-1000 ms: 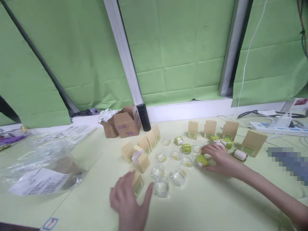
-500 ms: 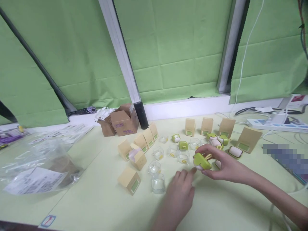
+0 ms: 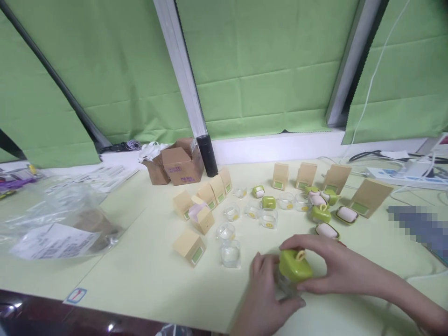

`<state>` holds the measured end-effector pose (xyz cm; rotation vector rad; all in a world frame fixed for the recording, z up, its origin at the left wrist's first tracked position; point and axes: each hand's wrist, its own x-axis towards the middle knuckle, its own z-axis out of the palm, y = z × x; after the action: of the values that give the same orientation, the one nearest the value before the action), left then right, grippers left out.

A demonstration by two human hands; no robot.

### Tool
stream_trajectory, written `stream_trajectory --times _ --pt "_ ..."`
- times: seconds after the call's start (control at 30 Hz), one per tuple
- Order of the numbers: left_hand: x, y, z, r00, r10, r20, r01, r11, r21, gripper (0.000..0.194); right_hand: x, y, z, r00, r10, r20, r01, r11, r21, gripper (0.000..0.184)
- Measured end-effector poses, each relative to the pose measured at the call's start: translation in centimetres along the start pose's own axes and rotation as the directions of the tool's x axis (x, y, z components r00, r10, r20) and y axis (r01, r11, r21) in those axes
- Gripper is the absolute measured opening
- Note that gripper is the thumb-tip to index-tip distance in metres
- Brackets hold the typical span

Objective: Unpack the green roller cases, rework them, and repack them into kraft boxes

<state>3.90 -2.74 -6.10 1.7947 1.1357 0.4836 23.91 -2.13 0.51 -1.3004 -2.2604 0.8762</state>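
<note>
In the head view, my right hand (image 3: 341, 268) grips a small rounded green lid (image 3: 296, 267) with a yellow loop on top, thumb and fingers at its sides. Under the lid a clear container (image 3: 287, 285) shows, with my left hand (image 3: 268, 296) curled around it. Lid and container appear to touch; whether they are fitted together I cannot tell. Just beyond my hands lie a pink-white piece with a dark rim (image 3: 327, 230) and another green lid (image 3: 321, 214). Left of them, a clear cup (image 3: 230, 255) stands on the table.
Several clear cups with yellow marks (image 3: 269, 219) sit mid-table. Cardboard boxes (image 3: 189, 246) stand left, more tan boxes (image 3: 371, 197) at the back right. A plastic bag (image 3: 56, 238) lies left. A brown carton (image 3: 184, 163), black cylinder (image 3: 207, 156) and power strip (image 3: 388, 177) line the back.
My right hand has brought the green lid down and nearer me. My left hand has gone from reaching toward it to curling around the clear container underneath. The view has shifted slightly.
</note>
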Motion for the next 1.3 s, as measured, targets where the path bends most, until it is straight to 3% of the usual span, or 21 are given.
stream_trajectory --times 0.17,0.33,0.6,0.87,1.17,1.3 --pt "0.1 -0.4 0.1 0.989 0.142 0.037 -0.145 0.982 0.117 0.064 -0.2 -0.2 0.7 0.992 -0.050 0.116 0.059 0.995 -0.076 0.042" --pt "0.3 -0.1 0.3 0.996 0.091 0.026 -0.093 0.988 0.121 0.065 -0.8 -0.1 1.1 0.987 0.020 0.157 -0.008 0.997 -0.078 0.049" --pt "0.3 -0.3 0.0 0.996 0.058 0.069 -0.065 0.992 0.105 0.070 -0.8 -0.6 1.2 0.987 0.046 0.153 -0.033 0.996 -0.081 0.051" --pt "0.2 0.4 -0.3 0.994 0.084 0.070 -0.088 0.995 0.054 0.060 -0.8 -0.9 1.0 0.990 0.081 0.114 -0.068 0.991 -0.115 0.048" --pt "0.2 -0.5 0.2 0.992 0.119 0.037 -0.120 0.992 0.033 0.060 -0.2 -0.8 2.1 0.992 -0.011 0.124 0.037 0.977 -0.209 0.042" --pt "0.1 -0.3 0.2 0.996 0.083 0.021 -0.082 0.996 -0.029 0.061 -0.7 -0.4 2.1 0.997 0.024 0.071 -0.010 0.982 -0.189 0.046"
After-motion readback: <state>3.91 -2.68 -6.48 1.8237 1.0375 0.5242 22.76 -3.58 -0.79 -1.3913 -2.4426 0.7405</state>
